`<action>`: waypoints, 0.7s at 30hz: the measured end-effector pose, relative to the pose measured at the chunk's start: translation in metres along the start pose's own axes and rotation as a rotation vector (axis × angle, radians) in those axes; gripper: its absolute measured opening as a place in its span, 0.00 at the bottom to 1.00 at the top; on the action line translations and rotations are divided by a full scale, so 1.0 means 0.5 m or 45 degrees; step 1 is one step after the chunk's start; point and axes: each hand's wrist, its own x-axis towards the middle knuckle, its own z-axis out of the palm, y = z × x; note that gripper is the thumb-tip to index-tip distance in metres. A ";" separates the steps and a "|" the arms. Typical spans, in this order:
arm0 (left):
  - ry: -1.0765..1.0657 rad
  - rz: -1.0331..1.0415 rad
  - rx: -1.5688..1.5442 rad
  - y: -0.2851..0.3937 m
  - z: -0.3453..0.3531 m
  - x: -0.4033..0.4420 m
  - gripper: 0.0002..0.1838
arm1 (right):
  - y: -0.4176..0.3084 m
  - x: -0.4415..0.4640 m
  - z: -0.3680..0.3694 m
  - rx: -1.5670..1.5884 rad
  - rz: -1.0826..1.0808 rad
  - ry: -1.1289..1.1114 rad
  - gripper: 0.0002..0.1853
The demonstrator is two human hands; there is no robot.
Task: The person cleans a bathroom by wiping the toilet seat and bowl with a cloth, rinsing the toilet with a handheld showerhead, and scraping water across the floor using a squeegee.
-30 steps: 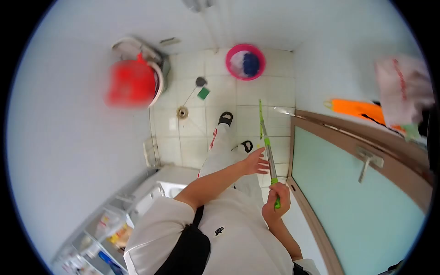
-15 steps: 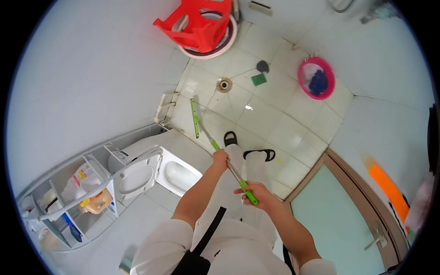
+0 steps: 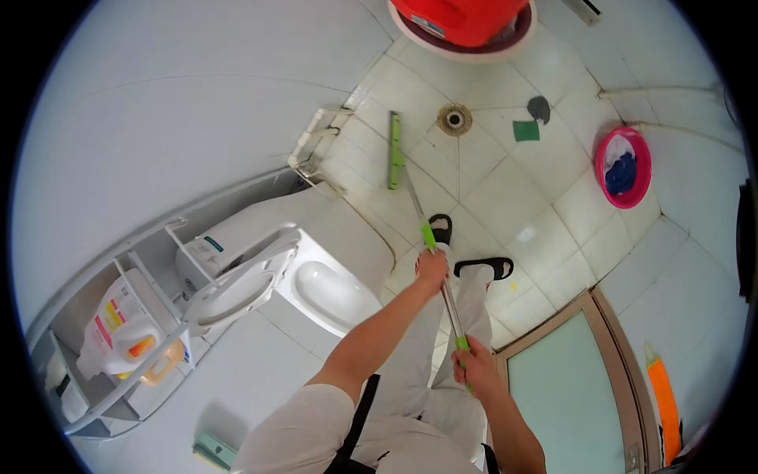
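Note:
A floor squeegee with a green head (image 3: 395,150) and a silver pole (image 3: 414,199) slants from the floor up to my body. My left hand (image 3: 431,268) is wrapped round the pole just below its green joint. Higher up, at the green end grip (image 3: 463,344), my right hand (image 3: 478,366) is closed on the pole. The squeegee's head rests on the pale floor tiles (image 3: 513,189), left of the round floor drain (image 3: 455,120).
A green pad (image 3: 526,130) and a grey piece (image 3: 538,109) lie right of the drain. Around the floor are a pink basin (image 3: 649,170) with cloth, a red stool (image 3: 466,20) in a tub, a white toilet (image 3: 324,296), a rack (image 3: 178,229) and a glass-panelled door (image 3: 564,387).
My view has shifted, so the room appears further right. Relative to the drain, the squeegee's head has moved a little away from me. My right hand's fingers have closed more round the grip.

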 end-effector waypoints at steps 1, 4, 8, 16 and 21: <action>-0.034 -0.022 0.025 0.010 -0.006 -0.033 0.06 | 0.004 -0.020 0.017 -0.046 -0.019 0.024 0.10; -0.021 0.056 0.142 0.082 -0.038 -0.024 0.09 | 0.001 -0.035 0.092 0.042 -0.068 -0.079 0.10; 0.171 0.329 0.506 0.298 -0.080 0.172 0.09 | -0.140 0.176 0.160 0.172 -0.109 -0.299 0.07; -0.087 0.554 1.679 0.136 0.026 0.214 0.15 | -0.051 0.170 0.088 0.186 -0.126 -0.073 0.03; 0.173 0.440 0.964 0.139 0.032 0.083 0.19 | -0.009 0.056 0.092 0.226 -0.053 -0.021 0.07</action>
